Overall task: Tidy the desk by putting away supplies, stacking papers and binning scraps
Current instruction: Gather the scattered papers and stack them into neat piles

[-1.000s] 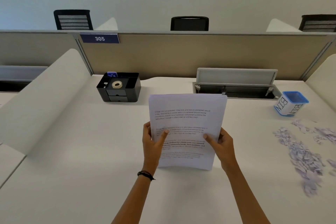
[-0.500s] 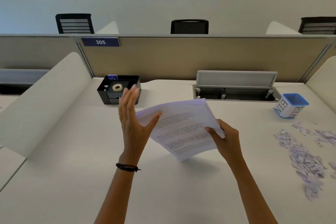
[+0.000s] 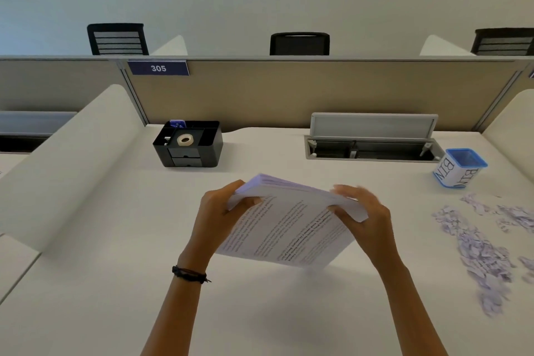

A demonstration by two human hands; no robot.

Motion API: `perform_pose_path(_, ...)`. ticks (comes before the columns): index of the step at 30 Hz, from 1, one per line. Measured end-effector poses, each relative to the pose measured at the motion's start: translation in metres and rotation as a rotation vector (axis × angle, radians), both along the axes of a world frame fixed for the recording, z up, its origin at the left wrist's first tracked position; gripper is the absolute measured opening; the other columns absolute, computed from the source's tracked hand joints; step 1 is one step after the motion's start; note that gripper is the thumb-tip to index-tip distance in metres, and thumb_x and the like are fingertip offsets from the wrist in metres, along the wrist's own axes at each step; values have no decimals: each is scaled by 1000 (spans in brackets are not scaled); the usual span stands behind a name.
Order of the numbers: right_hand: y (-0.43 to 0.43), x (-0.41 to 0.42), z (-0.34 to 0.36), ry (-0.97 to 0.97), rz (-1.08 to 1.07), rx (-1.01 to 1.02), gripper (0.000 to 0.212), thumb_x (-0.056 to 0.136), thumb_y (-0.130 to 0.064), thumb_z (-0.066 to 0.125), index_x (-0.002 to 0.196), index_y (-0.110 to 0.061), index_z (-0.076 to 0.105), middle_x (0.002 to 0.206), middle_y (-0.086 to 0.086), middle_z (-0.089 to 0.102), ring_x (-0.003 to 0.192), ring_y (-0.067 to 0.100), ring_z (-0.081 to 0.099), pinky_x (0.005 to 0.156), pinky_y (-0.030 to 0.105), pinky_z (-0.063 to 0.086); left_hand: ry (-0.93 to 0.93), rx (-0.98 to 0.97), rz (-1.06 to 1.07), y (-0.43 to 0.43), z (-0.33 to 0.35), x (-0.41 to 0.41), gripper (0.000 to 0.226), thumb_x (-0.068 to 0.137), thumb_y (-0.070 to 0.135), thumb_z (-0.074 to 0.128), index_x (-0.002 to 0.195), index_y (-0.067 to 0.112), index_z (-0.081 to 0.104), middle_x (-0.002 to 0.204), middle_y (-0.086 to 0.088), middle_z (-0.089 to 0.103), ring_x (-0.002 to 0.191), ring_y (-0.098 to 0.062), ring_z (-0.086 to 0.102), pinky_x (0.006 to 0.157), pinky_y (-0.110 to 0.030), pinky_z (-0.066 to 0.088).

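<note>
A stack of printed papers [image 3: 289, 225] is held tilted above the middle of the white desk [image 3: 101, 283], its long side turned sideways. My left hand [image 3: 219, 214] grips its left end, and my right hand [image 3: 364, 217] grips its right end, thumbs on the printed face. A black desk organiser [image 3: 189, 144] with a roll of tape [image 3: 185, 139] in it stands at the back left. A small white and blue box marked BIN [image 3: 459, 167] stands at the back right. Torn paper scraps [image 3: 479, 246] lie scattered on the desk's right side.
An open cable hatch [image 3: 372, 144] with a raised grey lid sits at the back of the desk. Beige partitions [image 3: 289, 95] close off the back, and white curved dividers [image 3: 66, 159] stand at both sides. Chair backs show beyond the partition.
The papers have been turned from upright to sideways. My left hand let go for a moment and now grips the left end again; both hands hold the stack tilted.
</note>
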State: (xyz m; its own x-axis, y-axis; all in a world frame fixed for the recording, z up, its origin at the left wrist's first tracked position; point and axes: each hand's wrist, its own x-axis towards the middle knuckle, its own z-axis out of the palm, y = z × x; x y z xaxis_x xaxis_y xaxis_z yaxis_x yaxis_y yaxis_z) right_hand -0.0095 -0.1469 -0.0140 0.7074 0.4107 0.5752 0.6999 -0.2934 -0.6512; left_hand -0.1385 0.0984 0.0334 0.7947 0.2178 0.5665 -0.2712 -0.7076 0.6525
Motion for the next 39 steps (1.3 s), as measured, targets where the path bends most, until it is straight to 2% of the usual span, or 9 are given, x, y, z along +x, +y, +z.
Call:
perform_pose_path(4,-24,5,-16,73,-279,110,69,75,-53,58,133,-21,37,138,-6,41,130,7,34,115,36,15,7,-265,106,14,-5,-11,14,73,46,55,80,37,61,77,33,64,68,2,64,52,-9,46)
perform_pose_path(7,-40,5,-26,357,-169,276,70,75,-32,72,134,-20,36,134,-15,46,124,4,42,103,14,35,9,-414,164,21,-16,-15,6,76,34,58,82,33,60,78,29,66,69,-3,66,53,-12,49)
perform_pose_path(11,-42,-2,-40,835,211,406,49,73,-2,58,117,-22,51,102,-3,71,96,14,66,75,22,54,38,-556,185,19,-31,-15,11,76,26,57,85,21,58,78,21,69,68,-10,67,52,-17,52)
perform_pose_path(13,-37,-6,-46,894,257,373,42,72,-9,66,112,-12,57,103,5,71,97,26,66,73,30,55,62,-581,188,15,-38,-13,12,76,27,58,84,19,59,78,17,70,67,-13,67,52,-19,52)
perform_pose_path(16,-31,-12,-54,1009,232,306,72,46,-41,88,107,-13,61,101,10,70,93,33,66,72,41,57,116,-611,183,8,-52,-12,14,76,29,58,84,18,59,78,10,70,65,-17,67,52,-21,53)
perform_pose_path(19,-28,-13,-60,1035,176,251,78,41,-45,88,107,-12,62,98,12,71,88,33,68,72,47,56,145,-684,218,1,-69,-12,13,78,28,62,85,17,59,76,4,71,64,-17,68,51,-21,53)
perform_pose_path(24,-7,-18,-53,878,-59,289,16,74,-12,74,87,-16,64,79,-4,70,66,8,69,52,17,52,76,-741,397,-23,-91,-3,8,87,12,58,82,18,56,79,-5,65,62,-11,65,51,-17,51)
perform_pose_path(30,8,-18,-49,685,-164,380,21,79,-2,65,96,-12,58,86,-6,63,69,-7,64,54,10,50,-78,-782,449,-50,-90,12,18,89,11,53,106,9,53,91,5,60,80,4,62,59,-11,52)
perform_pose_path(39,-5,-16,-83,847,-220,375,23,77,-1,67,97,-10,59,85,-6,63,65,-9,63,51,9,49,8,-846,448,-57,-128,17,36,86,14,58,120,21,46,102,9,59,96,-9,60,70,-19,55)
